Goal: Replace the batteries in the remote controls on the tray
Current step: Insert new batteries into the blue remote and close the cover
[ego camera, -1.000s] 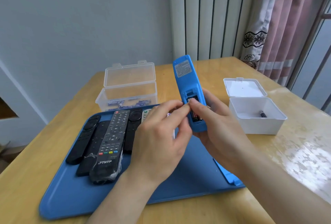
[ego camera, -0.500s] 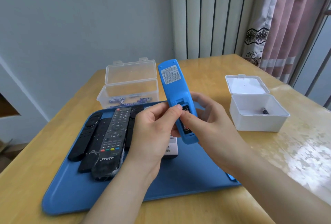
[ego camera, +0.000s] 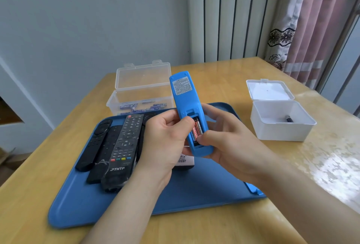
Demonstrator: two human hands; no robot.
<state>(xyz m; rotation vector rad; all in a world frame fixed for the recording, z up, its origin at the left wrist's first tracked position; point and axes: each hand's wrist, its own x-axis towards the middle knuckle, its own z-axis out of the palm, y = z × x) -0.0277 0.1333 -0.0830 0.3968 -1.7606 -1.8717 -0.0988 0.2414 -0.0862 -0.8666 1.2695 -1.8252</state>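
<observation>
Left grip & right grip both curl round blue remote, back open, batteries showing, over tray; white box at 3 o'clock.

Remotes crowd my 9 o'clock, clear box blocks 11, white box 3. Bare tray at 6 lies open to me.

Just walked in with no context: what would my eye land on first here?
A blue remote stands out, held upright in the left hand and right hand above the blue tray, its back open on two red batteries. Black remotes lie in a row on the tray's left; behind it a clear box holds blue-labelled batteries, and a white box at right holds a lone battery.
</observation>
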